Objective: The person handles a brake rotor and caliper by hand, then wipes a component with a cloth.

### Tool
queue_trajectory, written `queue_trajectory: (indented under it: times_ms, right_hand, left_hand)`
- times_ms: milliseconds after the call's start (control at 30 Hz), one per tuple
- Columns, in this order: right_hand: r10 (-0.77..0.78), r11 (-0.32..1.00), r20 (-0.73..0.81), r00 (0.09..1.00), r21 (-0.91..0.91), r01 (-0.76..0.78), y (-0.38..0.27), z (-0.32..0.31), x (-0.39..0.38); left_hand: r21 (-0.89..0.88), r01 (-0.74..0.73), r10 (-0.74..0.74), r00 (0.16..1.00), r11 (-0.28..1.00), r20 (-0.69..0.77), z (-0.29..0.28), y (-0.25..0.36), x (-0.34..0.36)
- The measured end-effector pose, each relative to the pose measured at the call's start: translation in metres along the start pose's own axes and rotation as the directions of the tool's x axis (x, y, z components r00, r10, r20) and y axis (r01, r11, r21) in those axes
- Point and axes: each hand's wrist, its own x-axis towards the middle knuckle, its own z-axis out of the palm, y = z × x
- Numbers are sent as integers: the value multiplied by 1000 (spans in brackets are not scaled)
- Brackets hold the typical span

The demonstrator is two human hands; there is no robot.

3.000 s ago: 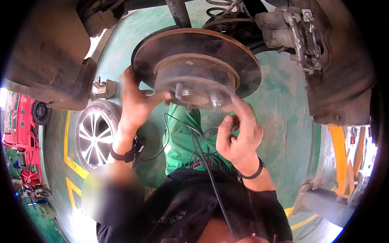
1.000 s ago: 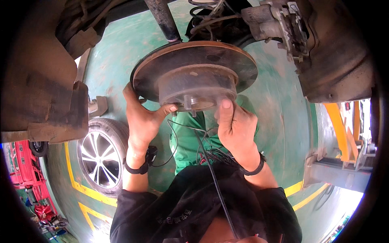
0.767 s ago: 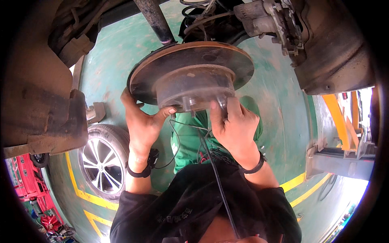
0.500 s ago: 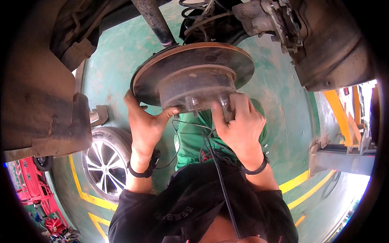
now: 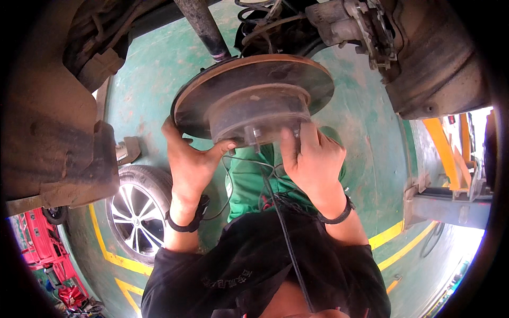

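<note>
A rusty brake disc (image 5: 275, 71) with a raised hub (image 5: 249, 111) hangs above my lap, studs protruding from the hub's underside. My left hand (image 5: 193, 161) grips it from the left, fingers round the rim and thumb at the hub's lower edge. At the hub's right underside, my right hand (image 5: 318, 161) pinches a metal piece, largely hidden by thumb and fingers. A cable runs down over my green trousers (image 5: 244, 185) and dark top.
A brake caliper (image 5: 344, 26) hangs at upper right, a strut (image 5: 199, 29) and coil spring above. Dark body panels flank the disc. A wheel (image 5: 135, 214) lies lower left, a red vehicle (image 5: 42, 238) beyond. An orange lift part (image 5: 445, 153) stands at right.
Since three seconds ago my right fingers have moved in and closed at the hub. The surroundings have shifted in view; my left hand keeps its grip.
</note>
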Motion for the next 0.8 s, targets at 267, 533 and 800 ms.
queue_trajectory:
  times_ms: [267, 533, 800]
  right_hand:
    - [-12, 997, -151, 988, 68, 22, 3, 7, 3]
    - [29, 994, 16, 999, 105, -31, 6, 1, -1]
    - [-1, 998, 71, 997, 57, -3, 9, 1, 3]
  left_hand:
    - [2, -12, 12, 1000, 1000, -3, 0, 2, 1]
    - [-18, 78, -78, 996, 997, 48, -3, 5, 0]
    - [-23, 73, -72, 996, 997, 44, -1, 2, 0]
